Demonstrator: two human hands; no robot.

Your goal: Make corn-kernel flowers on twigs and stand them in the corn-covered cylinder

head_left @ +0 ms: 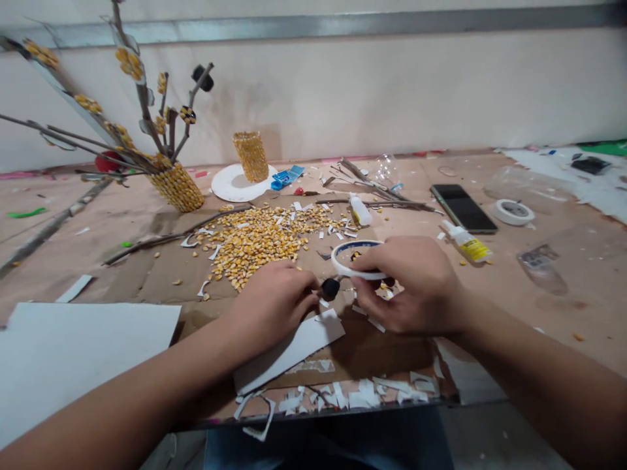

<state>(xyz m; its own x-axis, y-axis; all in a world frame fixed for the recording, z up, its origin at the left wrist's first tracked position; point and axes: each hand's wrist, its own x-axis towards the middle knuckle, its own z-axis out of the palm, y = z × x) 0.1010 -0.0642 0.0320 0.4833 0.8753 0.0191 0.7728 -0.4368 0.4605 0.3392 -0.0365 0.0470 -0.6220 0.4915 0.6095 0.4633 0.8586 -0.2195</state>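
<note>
My left hand (274,300) is closed in a pinch on a small black round piece (330,288) just above a strip of white card (289,352). My right hand (411,287) is closed around a white tape roll (355,258), its fingers curled under the ring. The two hands almost touch at the table's near middle. A pile of yellow corn kernels (255,238) lies just beyond the left hand.
A corn-covered vase with branches (176,186) stands at the back left, a corn-covered cup (251,155) on a white plate (228,186) behind the pile. Glue bottles (465,243), a phone (463,207), another tape roll (513,211), twigs and paper scraps (357,395) lie around. White sheet (73,352) at near left.
</note>
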